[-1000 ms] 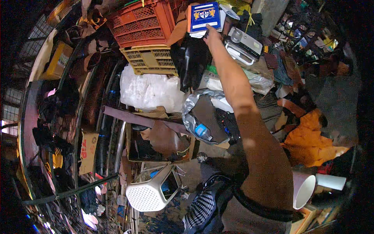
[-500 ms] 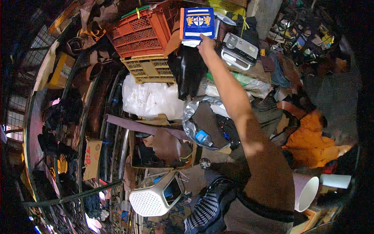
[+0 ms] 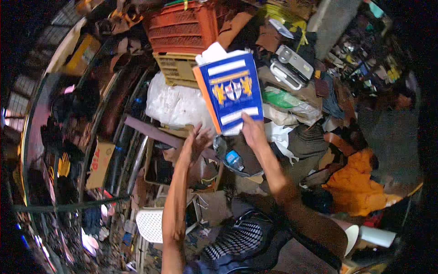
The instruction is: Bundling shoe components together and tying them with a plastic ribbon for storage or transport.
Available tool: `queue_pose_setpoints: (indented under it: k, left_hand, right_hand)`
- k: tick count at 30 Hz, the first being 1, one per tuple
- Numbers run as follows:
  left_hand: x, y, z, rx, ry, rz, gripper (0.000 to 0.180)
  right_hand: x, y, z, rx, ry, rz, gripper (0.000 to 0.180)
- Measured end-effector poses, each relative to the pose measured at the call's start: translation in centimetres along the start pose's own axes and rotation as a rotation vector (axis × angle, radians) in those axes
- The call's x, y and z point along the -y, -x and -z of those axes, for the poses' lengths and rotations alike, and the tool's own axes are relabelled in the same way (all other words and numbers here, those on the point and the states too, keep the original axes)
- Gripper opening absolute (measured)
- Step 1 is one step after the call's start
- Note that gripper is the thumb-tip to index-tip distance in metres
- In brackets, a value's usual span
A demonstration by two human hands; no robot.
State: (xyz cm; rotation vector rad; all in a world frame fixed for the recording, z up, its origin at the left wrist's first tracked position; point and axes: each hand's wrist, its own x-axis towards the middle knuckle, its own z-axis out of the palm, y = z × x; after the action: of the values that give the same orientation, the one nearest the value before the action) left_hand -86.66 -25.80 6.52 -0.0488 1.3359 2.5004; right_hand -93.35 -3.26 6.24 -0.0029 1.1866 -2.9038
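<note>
A blue notebook (image 3: 232, 104) with an orange spine and a printed crest is held up before me, slightly tilted. My right hand (image 3: 253, 131) grips its lower right edge, thumb on the cover. Loose white sheets (image 3: 214, 54) stick out past its top. My left hand (image 3: 197, 142) is raised just below and left of the notebook, fingers apart, holding nothing. Beneath the notebook, a bottle with a blue label (image 3: 234, 160) lies in a silvery bag.
At the back left, a red crate (image 3: 180, 29) stands on a yellow crate (image 3: 171, 68), above a white wrapped bundle (image 3: 171, 102). A silver-grey device (image 3: 292, 66) sits back right. Orange material (image 3: 358, 185) lies at right, and a white plastic stool (image 3: 149, 226) stands near my left forearm.
My right hand has brought the notebook from the pile at the back down toward me. My left hand and forearm have come into view beside it.
</note>
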Motion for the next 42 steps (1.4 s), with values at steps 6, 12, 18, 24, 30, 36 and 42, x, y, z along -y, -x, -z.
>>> queue_pose_setpoints:
  k: [6,12,18,24,30,36,42]
  left_hand:
    - [0.7,0.5,-3.1,-0.12,0.502,-0.166,0.078]
    - [6.9,3.0,1.0,-0.093,0.604,-0.189,0.059]
    - [8.0,3.6,1.9,-0.195,0.492,-0.256,0.054]
    - [8.3,2.8,1.5,-0.318,0.455,-0.246,0.05]
    - [9.2,2.0,2.2,-0.367,0.465,-0.195,0.049]
    - [10.1,1.6,3.1,-0.336,0.552,-0.15,0.045]
    - [9.6,1.8,1.8,-0.319,0.535,-0.091,0.045]
  right_hand:
    - [-0.2,10.6,-0.1,0.019,0.018,-0.31,0.047]
    - [-1.7,12.9,2.9,0.118,0.325,-0.458,0.047]
    - [-0.6,14.8,-0.3,0.138,0.461,-0.552,0.043]
    - [-0.8,16.8,-0.7,0.049,0.652,-0.554,0.037]
    - [1.3,18.3,-2.3,0.312,1.326,-0.074,0.035]
    - [1.5,18.8,-2.3,0.232,1.119,-0.113,0.042]
    - [5.2,16.5,-3.4,0.483,1.169,-0.064,0.065]
